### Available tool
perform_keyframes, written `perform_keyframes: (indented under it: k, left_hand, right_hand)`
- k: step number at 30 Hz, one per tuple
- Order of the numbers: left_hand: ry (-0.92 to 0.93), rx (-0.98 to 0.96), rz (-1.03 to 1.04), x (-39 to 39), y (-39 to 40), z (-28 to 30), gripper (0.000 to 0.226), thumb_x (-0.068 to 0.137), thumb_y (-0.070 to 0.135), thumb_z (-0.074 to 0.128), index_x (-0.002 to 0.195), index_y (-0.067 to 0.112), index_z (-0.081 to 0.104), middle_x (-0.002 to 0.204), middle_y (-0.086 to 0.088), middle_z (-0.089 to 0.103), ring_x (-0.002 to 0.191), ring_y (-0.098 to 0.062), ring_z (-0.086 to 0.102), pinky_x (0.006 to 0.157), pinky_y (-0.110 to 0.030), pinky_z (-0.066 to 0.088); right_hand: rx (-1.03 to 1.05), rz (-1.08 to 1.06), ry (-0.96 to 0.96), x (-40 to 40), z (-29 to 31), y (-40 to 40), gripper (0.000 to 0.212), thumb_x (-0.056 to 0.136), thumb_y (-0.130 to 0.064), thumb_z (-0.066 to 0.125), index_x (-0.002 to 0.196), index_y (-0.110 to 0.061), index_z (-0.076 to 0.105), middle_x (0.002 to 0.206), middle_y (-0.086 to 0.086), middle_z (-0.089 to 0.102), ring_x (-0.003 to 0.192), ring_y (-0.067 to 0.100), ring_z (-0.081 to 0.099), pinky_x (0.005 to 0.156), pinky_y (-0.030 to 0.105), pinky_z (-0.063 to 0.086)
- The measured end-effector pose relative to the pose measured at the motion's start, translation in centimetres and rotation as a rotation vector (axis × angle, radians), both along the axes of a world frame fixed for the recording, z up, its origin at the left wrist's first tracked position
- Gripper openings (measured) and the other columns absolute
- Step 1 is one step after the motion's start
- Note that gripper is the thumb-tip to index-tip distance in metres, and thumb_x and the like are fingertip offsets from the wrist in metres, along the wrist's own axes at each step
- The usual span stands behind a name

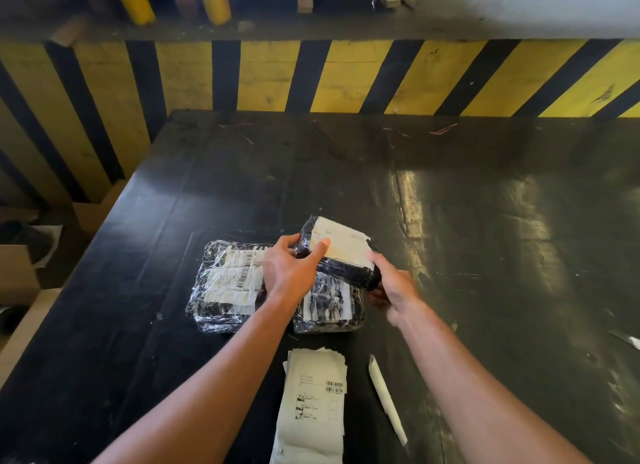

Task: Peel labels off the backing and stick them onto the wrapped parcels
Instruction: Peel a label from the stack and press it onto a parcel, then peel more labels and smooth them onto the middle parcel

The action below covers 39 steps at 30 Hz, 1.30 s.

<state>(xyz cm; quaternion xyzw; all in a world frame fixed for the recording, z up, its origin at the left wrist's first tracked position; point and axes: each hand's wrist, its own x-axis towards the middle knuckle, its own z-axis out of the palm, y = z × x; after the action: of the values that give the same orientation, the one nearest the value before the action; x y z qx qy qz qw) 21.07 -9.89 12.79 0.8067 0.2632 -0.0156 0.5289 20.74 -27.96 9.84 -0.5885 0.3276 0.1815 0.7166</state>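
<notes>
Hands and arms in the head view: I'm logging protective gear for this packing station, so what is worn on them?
Nothing is worn. The left hand and right hand are bare, with no gloves, and no rings show. Both forearms are uncovered to the frame's bottom edge: no sleeves, watch, wristband or markings visible.

A single wide-angle camera is sitting on the person's head, looking forward and down over both forearms, which are reaching in from the bottom edge. It is sitting close above the left hand [289,269] and right hand [393,289], which are meeting near the middle of the view. Beyond the hands it is taking in the black table [485,221] and, further off, the striped yellow and black wall [263,76]. The wide lens is bending straight lines towards the edges. No second view is sharing this scene.
</notes>
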Motion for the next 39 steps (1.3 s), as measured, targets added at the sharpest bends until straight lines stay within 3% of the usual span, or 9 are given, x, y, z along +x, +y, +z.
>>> perform_keyframes:
  k: [4,10,16,22,28,30,32,34,39]
  left_hand:
    - [-0.081,0.062,-0.121,-0.5,-1.7,0.0,0.081,0.064,0.082,0.071,0.133,0.042,0.057,0.123,0.001,0.067,0.107,-0.016,0.07,0.091,-0.045,0.063]
    - [0.037,0.049,-0.3,-2.5,-7.1,-2.4,0.07,0.091,0.05,0.077,0.153,0.032,0.049,0.139,0.004,0.065,0.116,-0.009,0.061,0.105,-0.046,0.052]
    - [0.175,-0.006,-0.396,-4.9,-14.3,-7.5,0.072,0.092,0.04,0.079,0.155,0.026,0.047,0.139,0.001,0.069,0.123,-0.017,0.067,0.109,-0.042,0.053]
    - [0.321,-0.053,-0.377,-5.8,-20.4,-13.0,0.079,0.086,0.036,0.086,0.155,0.028,0.049,0.148,0.002,0.063,0.133,-0.017,0.062,0.112,-0.045,0.052]
    - [0.389,0.005,-0.427,-5.4,-23.4,-15.9,0.077,0.089,0.03,0.083,0.156,0.029,0.046,0.152,-0.001,0.058,0.138,-0.02,0.058,0.108,-0.04,0.052]
    - [0.395,0.026,-0.471,-5.4,-23.5,-16.3,0.08,0.089,0.033,0.083,0.158,0.03,0.042,0.153,-0.001,0.057,0.139,-0.021,0.057,0.11,-0.042,0.05]
    - [0.389,0.042,-0.522,-5.5,-23.2,-16.2,0.081,0.09,0.035,0.081,0.16,0.029,0.039,0.155,-0.001,0.056,0.141,-0.022,0.056,0.112,-0.044,0.049]
    - [0.367,0.053,-0.562,-5.9,-22.3,-15.7,0.08,0.092,0.035,0.08,0.16,0.029,0.039,0.153,-0.001,0.056,0.137,-0.021,0.057,0.111,-0.042,0.05]
    - [0.22,0.048,-0.599,-8.7,-16.2,-12.7,0.047,0.095,0.032,0.076,0.14,0.031,0.06,0.125,0.006,0.067,0.108,-0.005,0.067,0.098,-0.026,0.057]
  right_hand:
    - [0.062,-0.076,-0.08,-1.2,-0.1,-2.2,0.017,0.094,-0.027,0.074,0.1,-0.011,0.075,0.076,0.002,0.077,0.069,0.018,0.068,0.056,0.027,0.05]
    - [-0.161,-0.12,-0.1,-2.9,-2.0,-8.7,0.007,0.095,-0.022,0.073,0.095,-0.016,0.077,0.107,0.008,0.079,0.104,0.024,0.07,0.097,0.039,0.055]
    - [-0.341,-0.129,-0.037,-5.9,-6.0,-16.4,0.025,0.096,-0.014,0.07,0.119,-0.007,0.077,0.108,0.006,0.078,0.101,0.023,0.071,0.09,0.03,0.051]
    - [-0.372,-0.152,0.077,-7.7,-10.2,-21.7,0.029,0.096,-0.01,0.069,0.123,-0.019,0.071,0.118,-0.001,0.074,0.108,0.022,0.069,0.102,0.032,0.05]
    - [-0.465,-0.136,0.097,-7.5,-12.1,-23.6,0.035,0.098,-0.005,0.063,0.132,-0.009,0.07,0.123,-0.004,0.069,0.108,0.019,0.065,0.099,0.027,0.047]
    - [-0.522,-0.1,0.108,-7.7,-12.5,-23.9,0.041,0.1,-0.005,0.06,0.142,-0.005,0.062,0.121,-0.003,0.06,0.114,0.016,0.057,0.101,0.024,0.04]
    - [-0.555,-0.061,0.123,-7.8,-12.6,-24.1,0.049,0.101,-0.011,0.061,0.149,-0.008,0.054,0.139,0.001,0.06,0.129,0.019,0.055,0.109,0.025,0.037]
    - [-0.663,-0.009,0.133,-8.2,-12.9,-24.1,0.058,0.099,-0.025,0.063,0.155,-0.018,0.049,0.154,0.008,0.052,0.14,0.028,0.052,0.117,0.037,0.038]
    - [-1.099,-0.048,-0.169,-10.1,-11.3,-20.2,0.048,0.089,-0.022,0.07,0.136,-0.016,0.06,0.126,0.013,0.058,0.122,0.032,0.051,0.1,0.048,0.05]
